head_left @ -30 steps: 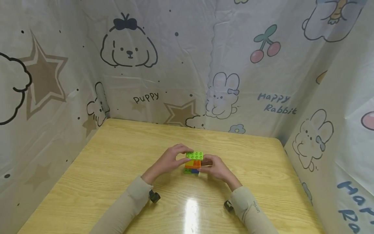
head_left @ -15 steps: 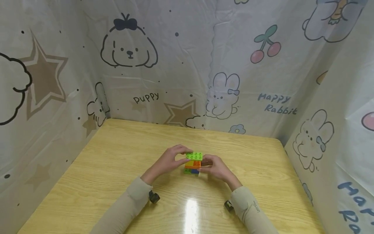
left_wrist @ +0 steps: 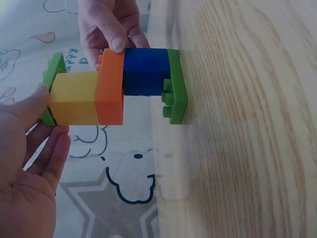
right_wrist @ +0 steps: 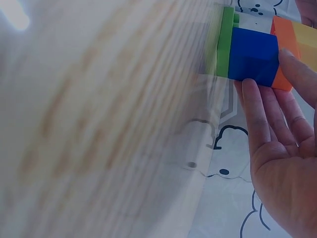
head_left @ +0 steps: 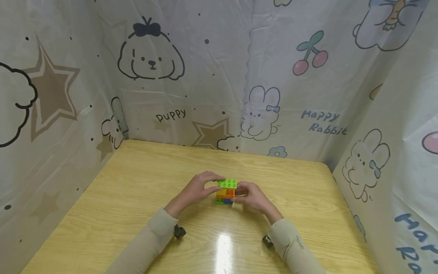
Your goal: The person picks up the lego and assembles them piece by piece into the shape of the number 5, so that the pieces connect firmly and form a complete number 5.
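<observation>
A stack of toy building bricks stands upright at mid-table. From the bottom it has a flat green brick, a blue brick, a flat orange brick, a yellow brick and a flat light-green brick on top. My left hand pinches the top light-green brick by its left end, thumb on the near side and fingers on the far side. From the right, my right hand grips the stack at the orange brick, thumb at the near side, its fingers behind partly hidden.
The wooden table extends around the stack, with a bright light reflection near the front. Printed fabric walls enclose its back and sides. A small dark camera sits at the left wrist, another camera at the right.
The top light-green brick has shifted very slightly to the left with my left hand's fingers on it. My right hand keeps its place on the stack.
</observation>
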Motion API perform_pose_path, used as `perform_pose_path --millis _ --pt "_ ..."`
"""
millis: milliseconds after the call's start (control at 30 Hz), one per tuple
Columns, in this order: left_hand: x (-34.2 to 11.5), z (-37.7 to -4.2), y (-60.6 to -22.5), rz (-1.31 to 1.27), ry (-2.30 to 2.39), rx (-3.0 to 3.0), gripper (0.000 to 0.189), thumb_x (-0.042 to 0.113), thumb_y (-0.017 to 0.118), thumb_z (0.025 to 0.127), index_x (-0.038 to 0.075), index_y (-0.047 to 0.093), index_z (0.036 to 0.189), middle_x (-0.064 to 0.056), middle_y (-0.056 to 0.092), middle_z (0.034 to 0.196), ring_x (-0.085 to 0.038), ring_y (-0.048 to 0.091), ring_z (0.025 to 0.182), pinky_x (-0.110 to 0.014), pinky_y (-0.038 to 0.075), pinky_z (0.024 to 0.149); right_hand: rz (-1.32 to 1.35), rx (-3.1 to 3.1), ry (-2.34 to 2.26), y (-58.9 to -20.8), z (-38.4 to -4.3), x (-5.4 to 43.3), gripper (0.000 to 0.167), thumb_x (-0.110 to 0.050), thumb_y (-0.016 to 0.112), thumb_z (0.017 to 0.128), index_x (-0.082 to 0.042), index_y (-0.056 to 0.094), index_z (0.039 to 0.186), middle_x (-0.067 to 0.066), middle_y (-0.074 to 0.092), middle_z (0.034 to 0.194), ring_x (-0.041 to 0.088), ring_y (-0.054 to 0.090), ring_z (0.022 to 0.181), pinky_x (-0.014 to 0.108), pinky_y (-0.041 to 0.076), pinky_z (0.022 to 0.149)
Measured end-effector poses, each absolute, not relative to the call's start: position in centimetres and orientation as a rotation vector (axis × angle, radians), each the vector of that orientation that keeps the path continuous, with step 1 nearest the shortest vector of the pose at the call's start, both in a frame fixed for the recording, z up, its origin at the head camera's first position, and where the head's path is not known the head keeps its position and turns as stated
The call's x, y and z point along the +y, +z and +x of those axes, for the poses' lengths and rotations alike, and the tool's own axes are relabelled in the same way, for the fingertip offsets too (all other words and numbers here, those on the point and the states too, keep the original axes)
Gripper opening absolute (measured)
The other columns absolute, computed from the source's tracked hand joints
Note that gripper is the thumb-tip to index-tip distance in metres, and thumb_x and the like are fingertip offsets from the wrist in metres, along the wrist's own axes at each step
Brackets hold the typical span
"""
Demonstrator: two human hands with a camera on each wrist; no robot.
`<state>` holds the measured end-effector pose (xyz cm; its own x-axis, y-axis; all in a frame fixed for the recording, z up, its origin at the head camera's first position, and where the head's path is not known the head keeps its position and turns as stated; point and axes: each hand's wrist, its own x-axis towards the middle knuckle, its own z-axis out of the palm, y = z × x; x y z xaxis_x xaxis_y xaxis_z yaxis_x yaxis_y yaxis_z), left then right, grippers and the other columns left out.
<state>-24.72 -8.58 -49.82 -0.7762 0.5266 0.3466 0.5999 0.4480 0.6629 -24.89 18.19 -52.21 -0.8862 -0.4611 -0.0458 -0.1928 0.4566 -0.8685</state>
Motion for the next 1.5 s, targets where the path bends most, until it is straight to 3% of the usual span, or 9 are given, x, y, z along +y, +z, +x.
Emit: perform_pose_path --millis 400,600,967,1500 --pt "-8.51 -24.63 -49.96 -1.023 -1.250 -2.560 0.034 0.025 0.072 0.099 0.018 0.070 0.132 0.001 0.072 0.125 -0.018 0.066 0.118 -0.042 0.055 0.104 -0.570 2.438 -1.399 -52.32 -24.97 18.06 0.028 -0.007 0.078 0.092 -0.004 0.070 0.119 0.016 0.074 0.119 0.035 0.071 0.112 0.053 0.055 0.101" --pt "-8.41 -24.65 -50.14 -1.035 -1.254 -2.540 0.033 0.022 0.073 0.098 0.015 0.071 0.130 0.000 0.073 0.124 -0.019 0.067 0.116 -0.043 0.055 0.103 -0.567 2.446 -1.387 -52.45 -25.04 18.12 0.028 -0.011 0.080 0.091 -0.007 0.071 0.117 0.011 0.075 0.117 0.029 0.072 0.110 0.050 0.056 0.101" --pt "-8.29 -24.68 -50.15 -1.053 -1.293 -2.521 0.032 0.019 0.074 0.097 0.012 0.071 0.129 -0.005 0.073 0.119 -0.029 0.067 0.109 -0.054 0.056 0.098 -0.572 2.457 -1.353 -52.30 -25.22 18.24 0.028 -0.016 0.081 0.091 -0.009 0.072 0.117 0.009 0.076 0.116 0.027 0.072 0.110 0.049 0.056 0.101" --pt "-8.00 -24.52 -50.37 -1.012 -1.313 -2.540 0.032 0.018 0.075 0.097 0.014 0.071 0.128 -0.003 0.072 0.119 -0.020 0.068 0.107 -0.047 0.058 0.097 -0.585 2.428 -1.366 -52.05 -25.07 18.30 0.029 -0.014 0.080 0.091 -0.006 0.071 0.118 0.012 0.074 0.119 0.031 0.072 0.112 0.049 0.056 0.102"
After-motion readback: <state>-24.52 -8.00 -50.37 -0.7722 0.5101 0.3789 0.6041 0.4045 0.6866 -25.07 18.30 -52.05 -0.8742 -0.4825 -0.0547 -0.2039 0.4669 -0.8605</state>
